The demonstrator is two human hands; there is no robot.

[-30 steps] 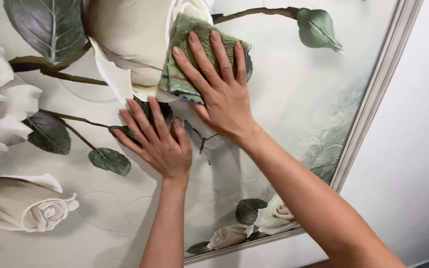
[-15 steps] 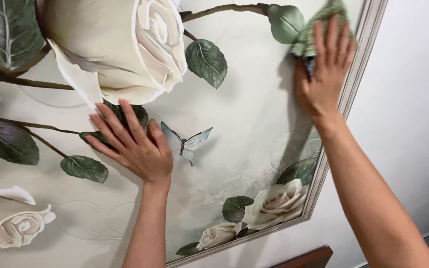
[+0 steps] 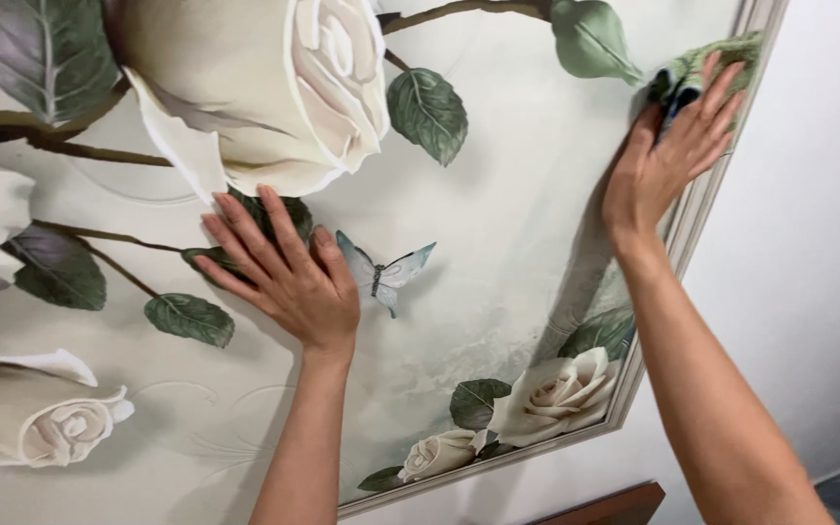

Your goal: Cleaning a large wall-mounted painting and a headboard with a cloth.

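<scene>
- Hands in view: two, both bare, both against the framed picture (image 3: 498, 243) on the wall.
- Cloths: one. Green cloth (image 3: 721, 58), terry texture, folded into a small pad, a dark blue edge showing at its lower left. It sits at the picture's upper right corner, touching the inner edge of the frame (image 3: 702, 190).
- Right hand (image 3: 668, 160): fingers spread and laid flat over the cloth, pressing it to the picture; the cloth is partly hidden under the fingers.
- Left hand (image 3: 289, 272): flat and wide, fingers splayed, holding nothing, resting on the picture's middle area just left of the butterfly (image 3: 386, 277).
- Butterflies: one, pale blue-grey wings, dark body.
- Painted roses counted: one large cream rose (image 3: 264, 87) at the top edge, one bud (image 3: 41, 418) at the left edge, two small roses (image 3: 556, 394) near the lower right corner; part of another bloom cut off at the left edge.
- Frame: pale, moulded, one piece, right and bottom sides visible.
- Wall (image 3: 809, 292) right of the frame: plain white.
</scene>
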